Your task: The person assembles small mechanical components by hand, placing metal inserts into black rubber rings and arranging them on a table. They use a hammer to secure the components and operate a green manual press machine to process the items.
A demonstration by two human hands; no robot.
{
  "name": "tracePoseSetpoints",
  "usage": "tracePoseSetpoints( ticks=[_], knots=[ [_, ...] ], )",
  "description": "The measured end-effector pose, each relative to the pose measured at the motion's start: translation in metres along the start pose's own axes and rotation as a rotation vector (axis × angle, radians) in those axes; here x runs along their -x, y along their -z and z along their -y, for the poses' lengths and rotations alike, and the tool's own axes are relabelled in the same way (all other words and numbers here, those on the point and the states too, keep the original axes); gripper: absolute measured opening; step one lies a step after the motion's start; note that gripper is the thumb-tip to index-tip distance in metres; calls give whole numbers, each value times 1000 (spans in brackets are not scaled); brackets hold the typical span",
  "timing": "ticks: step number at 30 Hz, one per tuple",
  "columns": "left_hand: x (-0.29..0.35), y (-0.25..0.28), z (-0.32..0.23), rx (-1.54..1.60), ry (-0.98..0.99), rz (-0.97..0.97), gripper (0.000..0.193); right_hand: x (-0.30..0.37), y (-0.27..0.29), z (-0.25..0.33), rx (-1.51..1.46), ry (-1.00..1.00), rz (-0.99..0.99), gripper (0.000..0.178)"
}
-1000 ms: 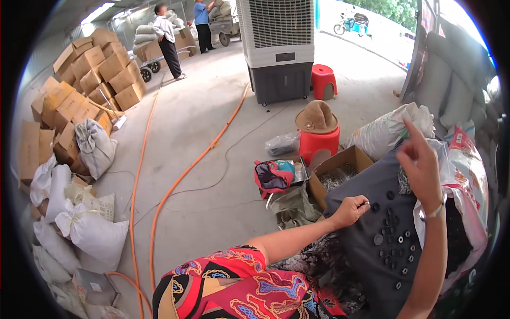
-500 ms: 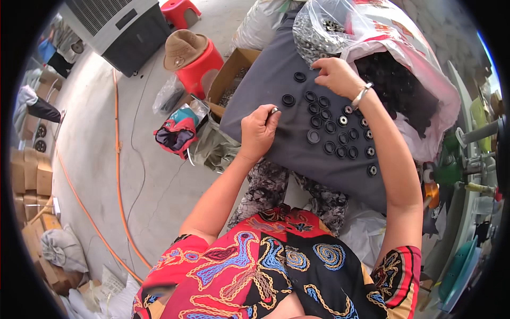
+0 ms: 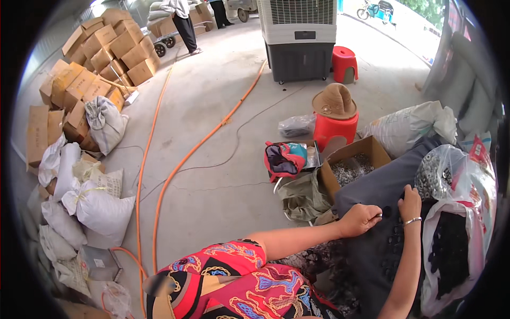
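Observation:
My left hand (image 3: 361, 219) is closed over the grey cloth (image 3: 356, 194), with a small shiny metal piece (image 3: 379, 215) showing at its fingertips. Just to its right, my right hand (image 3: 409, 205), a bracelet at the wrist, has its fingers bent together and pointing away from me; what they pinch, if anything, is hidden. Several black rings (image 3: 394, 237) lie on the cloth between my forearms, some with metal centres. A clear plastic bag (image 3: 461, 179) of small metal parts sits beyond my right hand. Beside my right forearm stands an open white sack (image 3: 428, 231) of black pieces.
Left of the cloth are a cardboard box (image 3: 378, 150) of metal parts and a red-and-teal bag (image 3: 287, 159). A hat (image 3: 334, 101) rests on a red stool (image 3: 340, 127). Orange hoses (image 3: 199, 142) cross the floor near an air cooler (image 3: 300, 53). Sacks (image 3: 101, 210) and cartons line the left.
My view has swung to the left, so the hands and cloth now appear at the lower right. The left hand still holds the metal piece; the right hand stays near the clear bag.

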State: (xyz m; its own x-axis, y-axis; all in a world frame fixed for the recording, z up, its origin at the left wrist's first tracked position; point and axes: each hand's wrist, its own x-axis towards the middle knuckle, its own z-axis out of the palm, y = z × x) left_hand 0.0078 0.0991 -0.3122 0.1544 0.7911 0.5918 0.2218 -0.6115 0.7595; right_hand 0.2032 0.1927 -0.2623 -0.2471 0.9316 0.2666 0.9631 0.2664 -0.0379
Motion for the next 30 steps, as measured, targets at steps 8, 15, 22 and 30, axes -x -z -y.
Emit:
tracePoseSetpoints(
  ticks=[8,15,22,30],
  knots=[
    [-3,3,-6,3,-24,0,16,8,-11,0,-242,-49,-51,26],
    [-3,2,-7,12,5,4,16,8,-8,-7,-240,52,-50,32],
    [-1,-1,-5,1,-9,5,17,2,-7,-11,-61,133,72,29],
    [0,-5,-6,-15,-18,-8,17,0,-8,-16,-93,151,70,27]
  ],
)
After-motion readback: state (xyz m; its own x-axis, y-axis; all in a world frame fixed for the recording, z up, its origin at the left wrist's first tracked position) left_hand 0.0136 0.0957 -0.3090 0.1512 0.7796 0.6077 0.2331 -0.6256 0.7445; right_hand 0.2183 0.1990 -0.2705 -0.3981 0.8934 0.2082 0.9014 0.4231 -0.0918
